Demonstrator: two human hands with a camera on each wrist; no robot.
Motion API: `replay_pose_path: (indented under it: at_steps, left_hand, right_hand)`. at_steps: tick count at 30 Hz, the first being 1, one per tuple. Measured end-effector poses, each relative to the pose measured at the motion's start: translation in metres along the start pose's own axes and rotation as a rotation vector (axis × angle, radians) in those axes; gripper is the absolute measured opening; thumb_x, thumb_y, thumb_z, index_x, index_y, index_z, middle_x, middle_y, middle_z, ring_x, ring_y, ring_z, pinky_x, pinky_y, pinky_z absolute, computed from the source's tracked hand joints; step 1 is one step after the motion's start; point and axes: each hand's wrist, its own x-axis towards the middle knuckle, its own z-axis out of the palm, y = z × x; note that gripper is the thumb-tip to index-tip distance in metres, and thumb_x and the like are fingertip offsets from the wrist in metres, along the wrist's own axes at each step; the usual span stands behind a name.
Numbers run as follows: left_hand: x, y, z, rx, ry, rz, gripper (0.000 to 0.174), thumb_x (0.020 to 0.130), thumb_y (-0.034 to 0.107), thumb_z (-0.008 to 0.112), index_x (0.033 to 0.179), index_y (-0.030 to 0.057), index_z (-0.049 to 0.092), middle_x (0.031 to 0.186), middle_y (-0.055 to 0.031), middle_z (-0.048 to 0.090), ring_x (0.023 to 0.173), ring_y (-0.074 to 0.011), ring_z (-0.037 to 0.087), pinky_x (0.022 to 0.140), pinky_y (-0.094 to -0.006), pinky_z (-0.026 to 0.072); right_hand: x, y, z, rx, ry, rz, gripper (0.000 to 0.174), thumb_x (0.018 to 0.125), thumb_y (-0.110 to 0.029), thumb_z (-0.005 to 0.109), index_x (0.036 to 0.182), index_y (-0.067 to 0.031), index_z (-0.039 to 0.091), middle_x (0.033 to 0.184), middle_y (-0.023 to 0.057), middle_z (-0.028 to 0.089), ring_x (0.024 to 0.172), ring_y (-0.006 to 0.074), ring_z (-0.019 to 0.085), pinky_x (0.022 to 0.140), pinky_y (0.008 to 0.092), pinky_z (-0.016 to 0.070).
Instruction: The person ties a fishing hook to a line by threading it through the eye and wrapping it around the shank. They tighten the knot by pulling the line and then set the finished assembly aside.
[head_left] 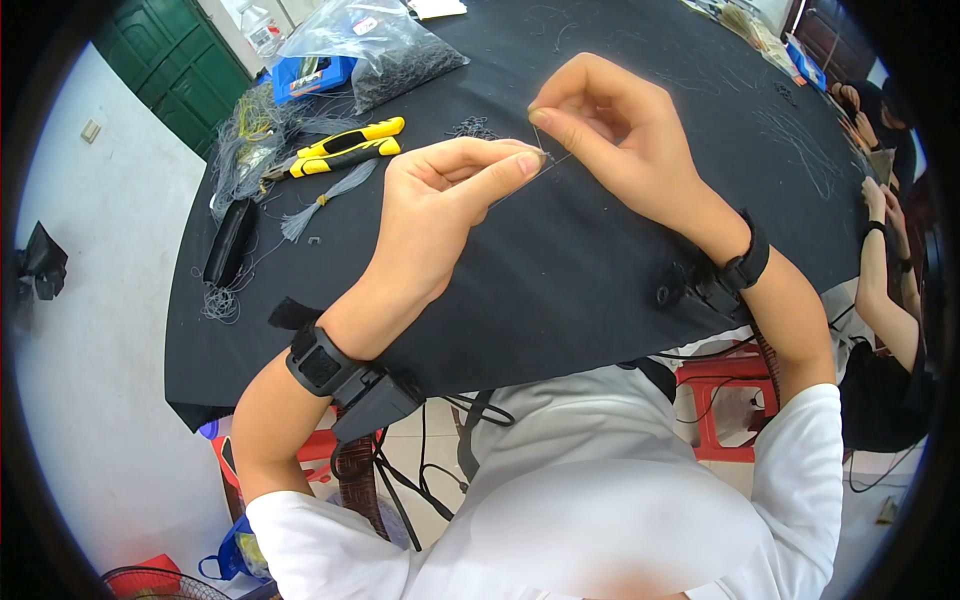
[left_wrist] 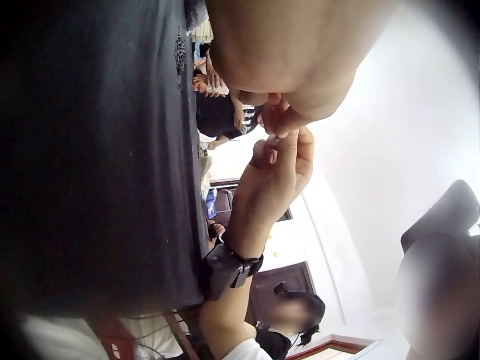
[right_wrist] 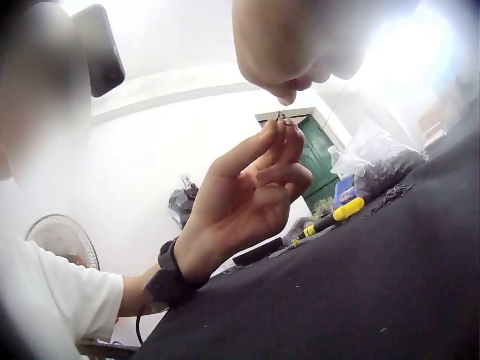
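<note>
Above the black table, the left hand (head_left: 440, 200) pinches a small dark piece (head_left: 546, 160) between thumb and forefinger; in the right wrist view that piece (right_wrist: 282, 117) shows at the left hand's (right_wrist: 247, 187) fingertips. Just up and to the right, the right hand (head_left: 625, 140) pinches a thin line (head_left: 538, 135) between thumb and forefinger, and the line runs down to the piece. A second thin strand passes below the left thumb. In the left wrist view, the right hand (left_wrist: 266, 187) meets the left hand (left_wrist: 292, 60) at the fingertips; fine detail there is too small to tell.
Yellow-black pliers (head_left: 345, 150), a tied line bundle (head_left: 325, 200), a black case (head_left: 230, 243) and tangled line (head_left: 250, 140) lie left on the table (head_left: 560, 300). Behind are a bag of dark pieces (head_left: 400, 75) and a small dark pile (head_left: 472, 128). People sit at the right.
</note>
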Motion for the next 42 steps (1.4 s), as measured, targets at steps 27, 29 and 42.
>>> replay_pose_path:
  at_steps: [27,29,42]
  left_hand:
    - [0.002,0.001,0.0,-0.029,0.153,0.051,0.014,0.079,0.01,0.068,0.089,0.0003,0.067,0.073,0.0002,0.064,0.051,0.0024,0.04,0.044,-0.0142,0.0235]
    - [0.001,0.002,0.002,-0.038,0.153,0.054,0.014,0.079,0.01,0.068,0.089,0.0002,0.067,0.073,0.0001,0.064,0.051,0.0025,0.04,0.044,-0.0139,0.0237]
    - [0.003,0.007,-0.004,-0.028,0.213,0.093,0.015,0.078,0.008,0.068,0.089,-0.0011,0.066,0.074,-0.0003,0.064,0.051,0.0027,0.039,0.044,-0.0143,0.0219]
  right_hand:
    - [-0.005,-0.018,0.006,-0.145,-0.023,-0.165,0.006,0.079,-0.005,0.061,0.082,-0.0037,0.057,0.061,0.0027,0.048,0.051,0.01,0.042,0.047,0.0233,0.0353]
    - [-0.004,-0.019,0.006,-0.156,-0.017,-0.182,0.006,0.079,-0.005,0.061,0.082,-0.0035,0.057,0.06,0.0028,0.048,0.051,0.01,0.042,0.047,0.0233,0.0353]
    - [-0.011,-0.01,0.014,0.099,-0.075,0.078,0.005,0.08,-0.005,0.061,0.078,-0.0024,0.056,0.06,-0.0006,0.047,0.052,0.0065,0.04,0.049,0.0216,0.0353]
